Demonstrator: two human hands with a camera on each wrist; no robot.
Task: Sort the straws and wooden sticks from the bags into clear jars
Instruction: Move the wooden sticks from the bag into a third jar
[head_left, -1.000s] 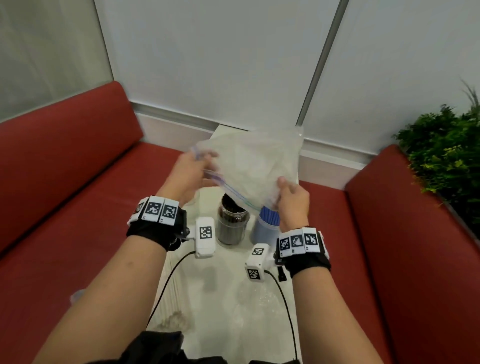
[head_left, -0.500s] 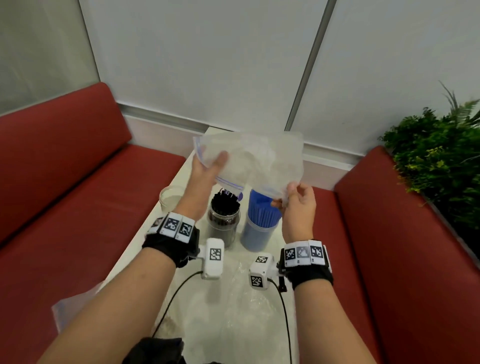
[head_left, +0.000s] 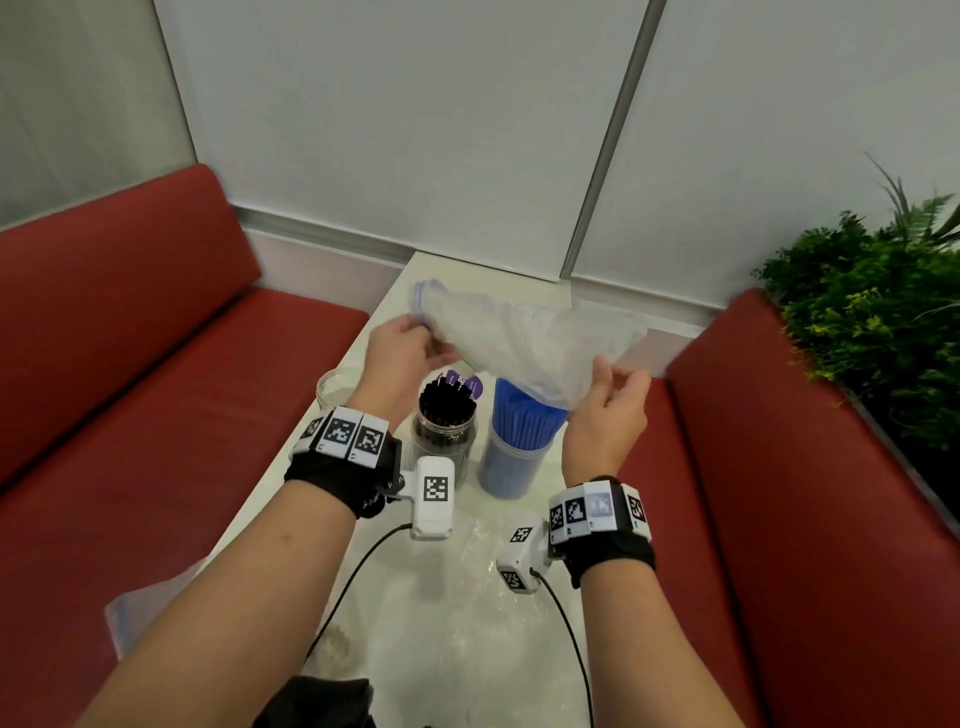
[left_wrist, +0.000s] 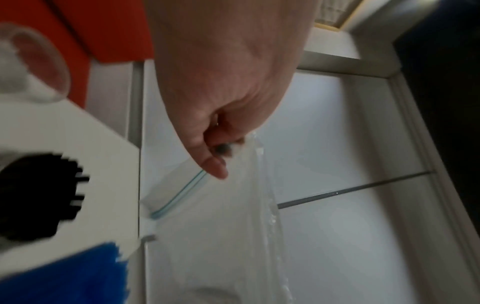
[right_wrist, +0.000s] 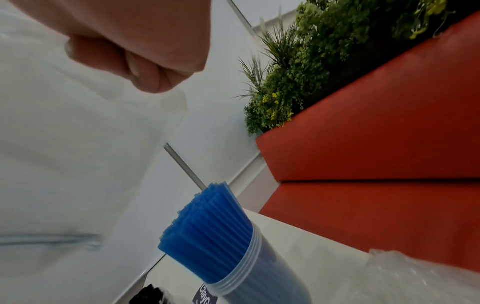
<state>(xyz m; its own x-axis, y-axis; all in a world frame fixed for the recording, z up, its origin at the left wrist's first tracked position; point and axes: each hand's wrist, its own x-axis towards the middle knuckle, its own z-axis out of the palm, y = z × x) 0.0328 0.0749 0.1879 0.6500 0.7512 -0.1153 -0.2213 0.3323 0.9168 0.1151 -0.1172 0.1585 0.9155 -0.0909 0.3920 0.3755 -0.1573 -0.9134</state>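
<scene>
A clear, empty-looking zip bag (head_left: 535, 338) hangs in the air over the jars, held by both hands. My left hand (head_left: 434, 343) pinches its blue zip edge (left_wrist: 182, 193) at the left. My right hand (head_left: 610, 371) grips the crumpled right end, its fingers curled (right_wrist: 140, 70) into the plastic (right_wrist: 64, 144). Below stand a clear jar of black straws (head_left: 445, 431) and a clear jar of blue straws (head_left: 519, 447), the latter close under the right wrist (right_wrist: 221, 236). An empty clear jar (head_left: 337, 387) stands to their left.
The jars stand on a narrow white table (head_left: 395, 312) between two red benches (head_left: 130, 415). Another crumpled clear bag (head_left: 467, 597) lies on the table near me, and one more bag (head_left: 140, 618) sits at the left front edge. A green plant (head_left: 872, 322) is at the right.
The bag has been turned from upright to lying sideways, with its zip edge now at the left. Both hands keep hold of it above the jars.
</scene>
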